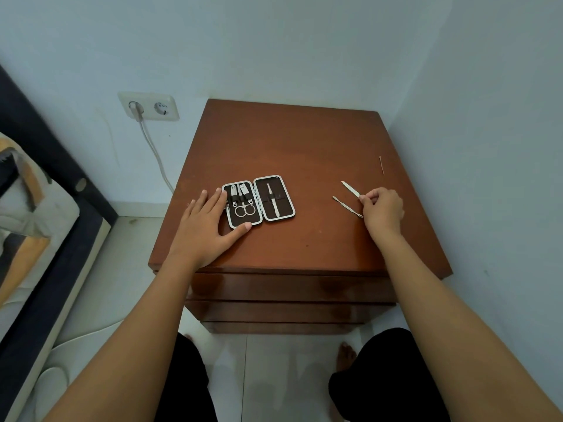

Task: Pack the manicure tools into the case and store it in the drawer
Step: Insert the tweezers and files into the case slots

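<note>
The manicure case [259, 201] lay open and flat on the wooden desk [289, 141], left of centre on the top surface. Its left half held two nail clippers [240, 193] side by side under elastic loops, with a pair of small scissors [244, 210] below them, finger rings toward the person. Its right half held one slim metal tool [272, 200] lying lengthwise under a strap. The left hand [210, 223] rested palm down on the desk with the fingers spread; its fingertips touched the left edge of the case and the thumb lay against the near left corner, so this grip was open and held nothing. The right hand [382, 210] was on the right part of the desk, well apart from the case, with the fingers curled and the fingertips pinched on the near end of a flat metal file [350, 189], whose far end pointed up and to the left. A second thin metal tool [347, 206], possibly a cuticle pusher, lay just beside the file, with its near end at or under the right hand; contact could not be confirmed. A thin stick-like item [381, 165] lay apart near the right rear edge of the desk. Closed drawer fronts [289, 287] were visible below the desk top.
</note>
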`<state>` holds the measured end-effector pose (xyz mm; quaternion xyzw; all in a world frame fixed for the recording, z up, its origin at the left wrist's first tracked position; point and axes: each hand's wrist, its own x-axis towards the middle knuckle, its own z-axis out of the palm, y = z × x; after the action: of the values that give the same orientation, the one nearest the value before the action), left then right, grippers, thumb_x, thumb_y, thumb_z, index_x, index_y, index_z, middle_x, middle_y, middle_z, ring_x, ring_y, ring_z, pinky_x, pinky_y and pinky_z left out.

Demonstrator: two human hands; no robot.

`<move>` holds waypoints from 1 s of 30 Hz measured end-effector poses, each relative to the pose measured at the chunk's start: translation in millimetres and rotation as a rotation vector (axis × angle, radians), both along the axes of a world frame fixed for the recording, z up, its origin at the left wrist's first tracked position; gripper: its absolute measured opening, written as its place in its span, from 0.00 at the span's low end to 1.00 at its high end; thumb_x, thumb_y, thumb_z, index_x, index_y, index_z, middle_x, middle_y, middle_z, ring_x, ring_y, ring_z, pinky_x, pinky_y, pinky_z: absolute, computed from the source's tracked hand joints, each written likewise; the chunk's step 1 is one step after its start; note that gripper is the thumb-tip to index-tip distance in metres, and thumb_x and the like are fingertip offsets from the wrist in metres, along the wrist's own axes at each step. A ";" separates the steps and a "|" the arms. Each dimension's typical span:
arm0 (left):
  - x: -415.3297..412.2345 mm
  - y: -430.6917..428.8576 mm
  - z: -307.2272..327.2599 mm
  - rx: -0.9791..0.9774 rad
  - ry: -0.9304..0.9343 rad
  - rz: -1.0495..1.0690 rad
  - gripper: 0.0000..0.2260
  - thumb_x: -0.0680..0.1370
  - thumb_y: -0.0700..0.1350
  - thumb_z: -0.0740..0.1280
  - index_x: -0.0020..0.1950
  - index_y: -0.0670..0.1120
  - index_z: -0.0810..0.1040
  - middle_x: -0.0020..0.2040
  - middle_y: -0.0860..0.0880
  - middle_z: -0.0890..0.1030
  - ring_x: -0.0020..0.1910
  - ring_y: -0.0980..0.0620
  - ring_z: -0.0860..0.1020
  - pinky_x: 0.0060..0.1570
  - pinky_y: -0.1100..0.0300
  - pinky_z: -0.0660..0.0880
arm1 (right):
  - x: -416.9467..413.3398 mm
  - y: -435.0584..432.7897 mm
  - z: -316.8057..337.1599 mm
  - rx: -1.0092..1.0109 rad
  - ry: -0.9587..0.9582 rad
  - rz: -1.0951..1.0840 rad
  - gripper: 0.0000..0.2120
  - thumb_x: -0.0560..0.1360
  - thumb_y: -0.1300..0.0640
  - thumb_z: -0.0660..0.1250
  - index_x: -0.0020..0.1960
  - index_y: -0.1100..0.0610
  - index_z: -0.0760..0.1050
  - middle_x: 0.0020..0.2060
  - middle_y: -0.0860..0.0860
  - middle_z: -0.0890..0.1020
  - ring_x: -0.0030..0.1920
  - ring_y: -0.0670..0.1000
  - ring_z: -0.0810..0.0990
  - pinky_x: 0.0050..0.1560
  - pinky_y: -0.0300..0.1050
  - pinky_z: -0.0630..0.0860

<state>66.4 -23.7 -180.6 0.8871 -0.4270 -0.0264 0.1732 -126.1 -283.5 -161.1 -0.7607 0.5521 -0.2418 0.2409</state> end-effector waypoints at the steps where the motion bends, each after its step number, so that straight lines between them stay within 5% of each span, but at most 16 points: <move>1: -0.2 0.0 0.1 -0.002 0.001 0.001 0.45 0.67 0.74 0.47 0.77 0.48 0.53 0.78 0.51 0.55 0.77 0.49 0.48 0.74 0.51 0.45 | 0.0 2.5 -1.0 -0.030 0.009 0.017 0.06 0.76 0.56 0.65 0.46 0.59 0.78 0.52 0.59 0.79 0.56 0.61 0.74 0.57 0.53 0.68; 5: 0.6 0.2 0.3 -0.007 0.004 -0.001 0.45 0.67 0.74 0.47 0.77 0.48 0.53 0.78 0.51 0.54 0.77 0.50 0.48 0.75 0.51 0.45 | -1.0 6.3 -2.5 -0.070 -0.034 0.069 0.04 0.77 0.60 0.63 0.46 0.61 0.74 0.48 0.60 0.79 0.52 0.61 0.76 0.55 0.55 0.71; 14: -0.5 0.7 1.2 -0.010 0.011 0.003 0.44 0.68 0.74 0.49 0.77 0.48 0.53 0.78 0.51 0.54 0.77 0.50 0.48 0.74 0.51 0.44 | 35.4 80.3 14.8 0.030 -0.318 0.425 0.04 0.75 0.63 0.63 0.48 0.60 0.76 0.32 0.43 0.73 0.33 0.42 0.70 0.34 0.33 0.65; 17: -0.7 0.7 1.0 -0.009 0.009 0.006 0.43 0.69 0.73 0.50 0.77 0.49 0.53 0.78 0.51 0.54 0.77 0.50 0.48 0.74 0.51 0.44 | 48.9 106.3 9.9 0.090 -0.340 0.468 0.04 0.74 0.63 0.65 0.47 0.58 0.78 0.30 0.47 0.74 0.30 0.42 0.70 0.34 0.29 0.66; 24: -2.6 0.3 2.4 -0.019 0.011 0.009 0.42 0.70 0.71 0.52 0.77 0.48 0.53 0.78 0.51 0.55 0.77 0.50 0.48 0.74 0.52 0.44 | 52.0 128.9 0.1 0.062 -0.247 0.481 0.06 0.74 0.60 0.66 0.48 0.58 0.82 0.29 0.50 0.76 0.29 0.43 0.70 0.34 0.29 0.66; 30: -2.7 0.7 2.8 -0.020 0.010 0.006 0.41 0.71 0.71 0.53 0.77 0.48 0.53 0.78 0.51 0.55 0.77 0.49 0.48 0.74 0.52 0.44 | 52.9 134.0 0.7 -0.061 -0.127 0.548 0.10 0.76 0.58 0.64 0.53 0.58 0.81 0.41 0.56 0.82 0.39 0.50 0.76 0.43 0.45 0.74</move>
<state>63.8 -22.9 -177.8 0.8865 -0.4237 -0.0261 0.1843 -73.3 -149.5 -160.4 -0.8719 0.3020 -0.2312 0.3085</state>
